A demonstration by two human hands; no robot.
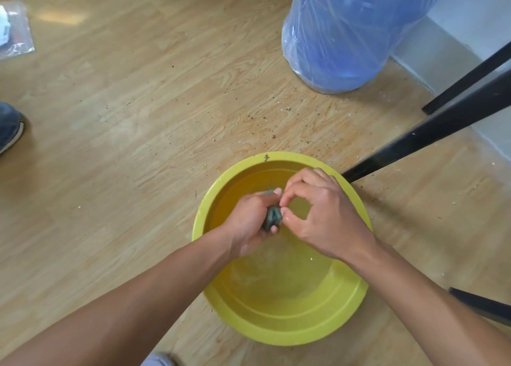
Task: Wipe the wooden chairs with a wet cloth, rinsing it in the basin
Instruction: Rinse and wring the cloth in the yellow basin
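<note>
A round yellow basin (282, 329) with water in it stands on the wooden floor. Both my hands are over it. My left hand (249, 221) is closed around a bunched dark green cloth (272, 218), which sticks out between thumb and fingers. My right hand (323, 216) is next to it, its fingertips pinching at the end of the cloth. Black chair legs (431, 136) slant in from the right, one ending at the basin's far right rim. The chair seats are out of view.
A large blue water bottle wrapped in clear plastic (340, 36) stands behind the basin near a white wall. A person's dark shoe (9, 126) is at the left edge. A clear plastic bag (15, 30) lies far left. Crumbs are scattered on the floor.
</note>
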